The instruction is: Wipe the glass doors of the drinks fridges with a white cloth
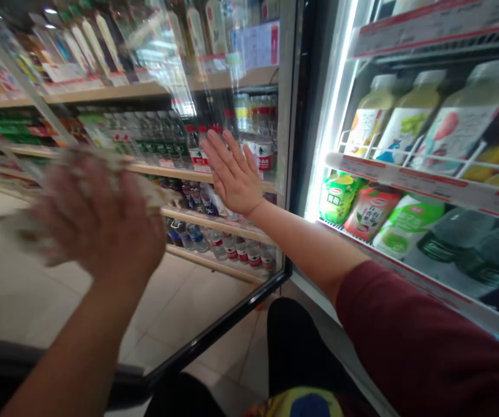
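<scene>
My left hand (106, 217) is smeared by motion, its palm side turned to the glass of an open cooler door (206, 341). Under its fingers is a pale, crumpled cloth (147, 194), which sticks out on both sides of the hand. My right hand (237, 176) lies flat against the same pane near the hinge side, its fingers stretched out and nothing in them. Bottles on shelves show through the glass behind both hands.
On the right, the lit cooler holds bottled drinks (414, 121) above drink pouches (371, 211) behind a shelf rail (427, 185). A black frame edges the door's bottom. Below are my dark-clad knees (297, 347) and the tiled floor (180, 301).
</scene>
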The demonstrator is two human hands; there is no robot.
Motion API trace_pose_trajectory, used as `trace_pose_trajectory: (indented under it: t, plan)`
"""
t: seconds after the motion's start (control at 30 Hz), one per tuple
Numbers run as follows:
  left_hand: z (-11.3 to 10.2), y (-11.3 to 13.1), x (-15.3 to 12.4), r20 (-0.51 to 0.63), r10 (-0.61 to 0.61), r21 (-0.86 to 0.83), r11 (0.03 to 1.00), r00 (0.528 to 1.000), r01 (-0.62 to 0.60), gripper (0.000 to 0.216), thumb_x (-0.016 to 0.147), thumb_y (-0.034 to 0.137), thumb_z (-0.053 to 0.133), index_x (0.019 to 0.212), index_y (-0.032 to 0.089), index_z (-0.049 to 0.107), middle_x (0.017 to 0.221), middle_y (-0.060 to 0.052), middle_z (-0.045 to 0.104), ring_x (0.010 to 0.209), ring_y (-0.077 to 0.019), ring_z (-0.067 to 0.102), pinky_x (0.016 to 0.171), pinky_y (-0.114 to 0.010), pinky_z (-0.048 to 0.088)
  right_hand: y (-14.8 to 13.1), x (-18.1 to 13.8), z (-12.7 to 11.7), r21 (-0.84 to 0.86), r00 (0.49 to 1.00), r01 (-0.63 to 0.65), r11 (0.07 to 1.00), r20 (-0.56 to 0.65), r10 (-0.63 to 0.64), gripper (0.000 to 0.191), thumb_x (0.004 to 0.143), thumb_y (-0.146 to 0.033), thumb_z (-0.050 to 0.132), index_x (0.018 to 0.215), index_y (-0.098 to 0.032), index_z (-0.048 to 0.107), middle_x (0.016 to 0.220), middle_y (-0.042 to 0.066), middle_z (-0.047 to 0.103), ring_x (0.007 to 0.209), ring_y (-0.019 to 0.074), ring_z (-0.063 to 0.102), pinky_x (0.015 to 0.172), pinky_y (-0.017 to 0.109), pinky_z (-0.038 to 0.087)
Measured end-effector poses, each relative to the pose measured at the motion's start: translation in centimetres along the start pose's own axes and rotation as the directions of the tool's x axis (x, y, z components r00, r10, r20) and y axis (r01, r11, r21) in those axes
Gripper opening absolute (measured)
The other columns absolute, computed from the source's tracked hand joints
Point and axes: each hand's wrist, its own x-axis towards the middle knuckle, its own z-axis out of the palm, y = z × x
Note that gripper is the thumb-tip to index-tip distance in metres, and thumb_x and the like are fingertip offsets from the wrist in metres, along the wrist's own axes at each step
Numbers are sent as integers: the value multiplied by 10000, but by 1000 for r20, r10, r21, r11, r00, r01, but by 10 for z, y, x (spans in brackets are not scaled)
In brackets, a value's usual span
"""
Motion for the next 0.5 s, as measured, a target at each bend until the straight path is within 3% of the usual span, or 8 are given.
trace_pose_trajectory:
  t: [0.03,0.1,0.17,0.27,0.37,0.43,0.5]
  plan:
    - [13,11,-11,-25,112,73,991,993,-110,793,1017,253,591,1683,203,163,1745,-88,25,1605,-344,-94,1272,-649,-50,0,0,1,-8,1000,-4,1000,-1,4,576,1067,-249,208,1624,-221,352,1696,18,304,1629,216,112,1356,512,102]
    - [35,27,-31,36,357,23,933,933,-358,660,1021,158,525,1645,208,317,1687,-73,303,1611,-248,123,1324,-484,93,1,-1,4,-30,1000,-4,1000,-11,4,575,1068,-244,224,1631,-226,340,1702,14,288,1632,205,95,1360,514,82]
    - [42,31,-36,70,424,-16,906,903,-424,617,1021,141,509,1619,224,382,1628,-66,415,1589,-217,221,1326,-426,131,1,-1,6,-50,1000,2,999,-28,-4,571,1072,-253,241,1635,-242,334,1703,5,285,1634,187,82,1366,497,75]
    - [17,17,-8,-17,321,133,939,947,-316,642,1014,250,588,1622,220,382,1650,-72,373,1593,-262,210,1321,-496,115,1,-1,5,-58,999,13,998,-38,-16,562,1078,-273,240,1630,-249,344,1697,6,301,1633,186,94,1363,498,92]
    - [-13,2,29,-156,172,260,957,973,-127,785,979,324,651,1657,210,272,1716,-87,207,1600,-350,128,1263,-671,127,-1,-2,-1,-48,1000,8,999,-10,-9,562,1079,-276,220,1625,-244,349,1699,15,295,1631,206,105,1351,528,123]
    - [-14,1,32,-195,111,272,961,975,-55,843,967,308,664,1670,190,213,1729,-118,131,1600,-384,70,1236,-724,120,-2,-2,-4,-36,999,7,999,32,-6,567,1076,-279,227,1632,-246,334,1704,20,282,1631,216,106,1345,537,143]
    - [2,8,13,-195,111,236,970,974,-63,800,978,274,653,1665,170,258,1718,-136,172,1606,-366,58,1275,-655,89,-1,1,-4,-23,998,2,1000,65,-1,573,1073,-278,235,1638,-250,322,1704,24,283,1629,219,118,1343,539,154]
